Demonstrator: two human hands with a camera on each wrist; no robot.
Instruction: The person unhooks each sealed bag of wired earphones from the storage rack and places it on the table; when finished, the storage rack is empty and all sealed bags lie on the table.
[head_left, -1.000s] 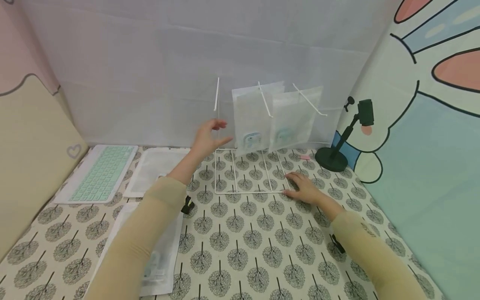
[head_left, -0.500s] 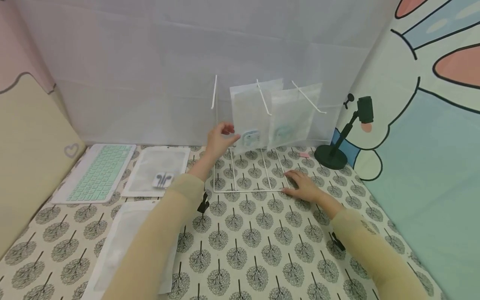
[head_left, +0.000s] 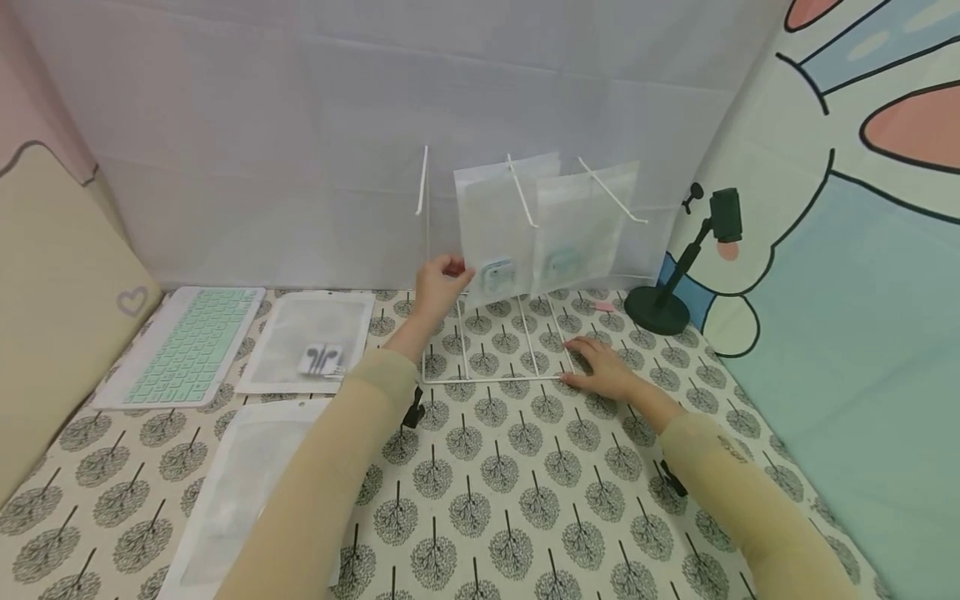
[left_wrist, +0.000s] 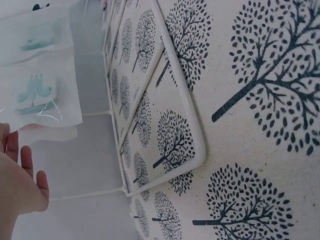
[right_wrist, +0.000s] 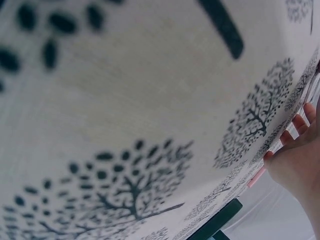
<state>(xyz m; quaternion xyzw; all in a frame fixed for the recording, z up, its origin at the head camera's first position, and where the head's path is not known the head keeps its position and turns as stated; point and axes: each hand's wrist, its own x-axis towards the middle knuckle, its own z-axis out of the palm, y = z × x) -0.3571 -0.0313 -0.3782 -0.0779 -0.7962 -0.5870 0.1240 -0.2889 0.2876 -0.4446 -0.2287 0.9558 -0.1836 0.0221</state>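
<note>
Left hand point(head_left: 441, 287): thumb and fingertips pinch the left hanging bag point(head_left: 491, 221) low on its left edge.
Left hanging bag: right of that hand, long axis near upright, earphone pack point(head_left: 498, 273) low.
Right hand point(head_left: 606, 373): fingers spread, touching the white rack's point(head_left: 495, 380) front right corner.
Left fingertips: partly cut off in the left wrist view.

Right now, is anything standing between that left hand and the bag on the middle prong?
Nothing visible is. The left hand has its fingertips at the lower left edge of the bag; the middle prong crosses higher up, clear of them.
</note>
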